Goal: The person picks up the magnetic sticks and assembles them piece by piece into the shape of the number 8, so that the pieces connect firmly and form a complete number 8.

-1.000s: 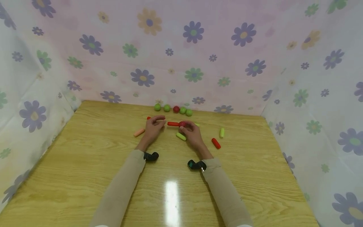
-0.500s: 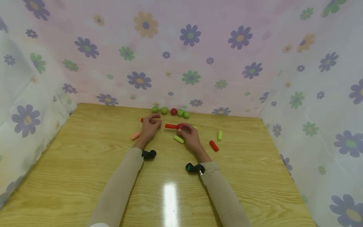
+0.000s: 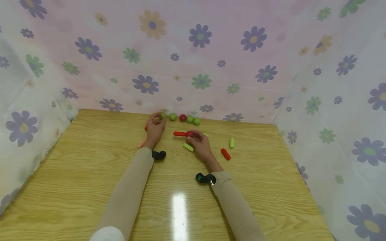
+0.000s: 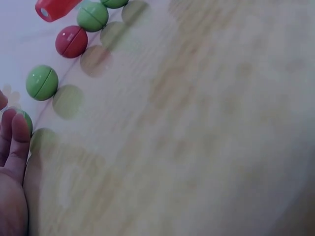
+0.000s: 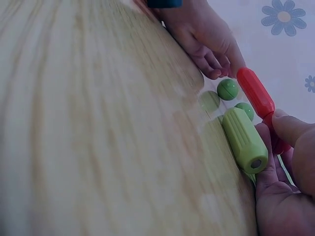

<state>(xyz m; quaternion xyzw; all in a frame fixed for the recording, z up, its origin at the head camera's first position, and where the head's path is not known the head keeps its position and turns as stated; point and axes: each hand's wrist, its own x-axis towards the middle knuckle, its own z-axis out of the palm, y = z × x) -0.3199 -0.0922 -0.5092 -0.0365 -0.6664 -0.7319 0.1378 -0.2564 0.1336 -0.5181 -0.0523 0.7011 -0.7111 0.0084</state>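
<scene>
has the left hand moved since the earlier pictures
Yes: against the red ball in the row, the left hand has moved forward and slightly left, to the leftmost green ball.

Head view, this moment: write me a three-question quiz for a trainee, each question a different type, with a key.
1. Count: in the row of balls along the back of the table, how many are green?
2. True or false: the grip of the right hand is on a green ball.
3. Multiple choice: which position in that row is the left hand at? A) middle; B) left end; C) right end.

Key: 1. Four. 2. False; it holds a red ball with a red rod extending from it. 3. B, at the left-end green ball.
</scene>
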